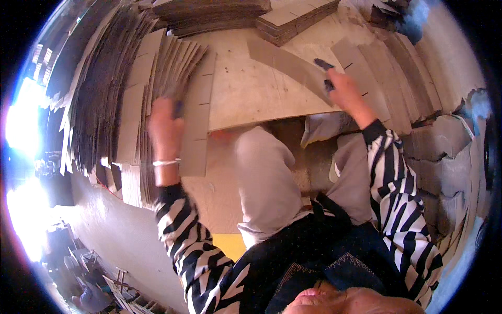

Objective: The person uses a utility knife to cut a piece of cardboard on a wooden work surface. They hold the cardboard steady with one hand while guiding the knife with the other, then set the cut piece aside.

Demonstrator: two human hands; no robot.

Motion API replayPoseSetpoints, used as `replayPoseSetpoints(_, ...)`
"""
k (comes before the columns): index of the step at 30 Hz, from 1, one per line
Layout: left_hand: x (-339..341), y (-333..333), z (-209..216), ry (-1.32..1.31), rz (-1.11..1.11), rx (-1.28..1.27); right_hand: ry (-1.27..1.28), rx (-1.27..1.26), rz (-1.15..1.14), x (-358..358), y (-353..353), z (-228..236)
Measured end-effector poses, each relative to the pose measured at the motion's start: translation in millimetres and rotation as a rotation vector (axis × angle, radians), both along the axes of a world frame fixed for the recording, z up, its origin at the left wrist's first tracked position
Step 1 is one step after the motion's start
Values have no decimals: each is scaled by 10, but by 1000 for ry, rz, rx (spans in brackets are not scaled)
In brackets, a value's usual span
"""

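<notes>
My left hand (166,128), blurred by motion, is over the fanned cardboard strips (180,60) on the left. A dark cover shows on one finger, and how the fingers close cannot be made out. Beside it lies a flat cardboard strip (197,123) with short slits along one edge. On the right, my right hand (346,94) has its thumb and forefinger apart, both in black covers. A loose, slightly blurred cardboard strip (287,64) slants across the board, its near end beside that thumb. Slitted cardboard pieces (361,78) lie beneath and beside this hand.
A pale wooden board (230,78) spans the space ahead of my knees. Tall rows of cardboard strips (99,89) line the left. More stacks stand at the back (298,18) and along the right (402,78). A yellow patch (229,245) shows below.
</notes>
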State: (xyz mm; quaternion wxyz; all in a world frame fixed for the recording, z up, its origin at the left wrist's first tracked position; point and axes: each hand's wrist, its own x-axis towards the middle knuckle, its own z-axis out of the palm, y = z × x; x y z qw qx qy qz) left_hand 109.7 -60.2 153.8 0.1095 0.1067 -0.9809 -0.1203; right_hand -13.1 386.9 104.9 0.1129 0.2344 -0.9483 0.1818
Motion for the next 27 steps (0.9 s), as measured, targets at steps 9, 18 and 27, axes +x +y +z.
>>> replayPoseSetpoints(9,-869,226,-1387,-253,373,-254,-246,53,28,79,-398,-350)
replayPoseSetpoints(18,255,949,-1280,-150,-396,-571,-165,-19,58,134,-408,-373)
replayPoseSetpoints(27,-500,1158,-1279,105,32,794,121,-232,266,341,-548,6)
